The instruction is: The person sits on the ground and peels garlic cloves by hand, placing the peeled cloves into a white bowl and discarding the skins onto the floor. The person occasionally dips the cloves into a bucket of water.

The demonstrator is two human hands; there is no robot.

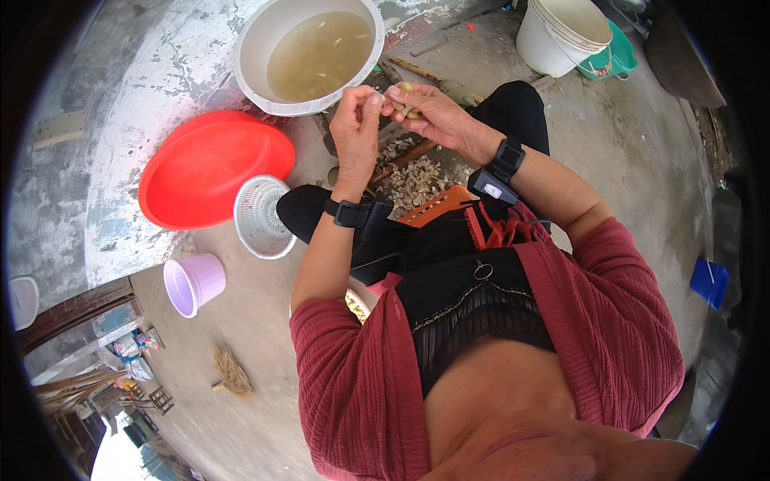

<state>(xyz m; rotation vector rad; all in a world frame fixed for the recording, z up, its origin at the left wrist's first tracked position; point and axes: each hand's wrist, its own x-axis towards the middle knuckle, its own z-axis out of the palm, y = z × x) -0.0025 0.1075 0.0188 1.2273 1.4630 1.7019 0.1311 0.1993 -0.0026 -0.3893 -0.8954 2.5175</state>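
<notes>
My right hand (430, 111) is curled around several small pale yellow-green pieces (408, 109), perhaps cloves or peeled nuts; the exact kind is unclear. Close beside it, thumb and forefinger of my left hand (356, 123) pinch together near the right fingertips. Whether a small piece sits in that pinch is too small to tell. Below both hands, a heap of pale dry peelings (415, 180) lies on the floor between my knees. Just beyond the left hand stands a large grey-white basin (248, 66) holding cloudy water (319, 57) with a few pale bits afloat.
At the left are a red plastic basin (210, 174), a white strainer basket (264, 216), a lilac bucket (195, 282) and a straw whisk (231, 371). A white bucket (550, 45) and a green basin (619, 54) stand far right. Wooden pieces (415, 153) cross the peelings.
</notes>
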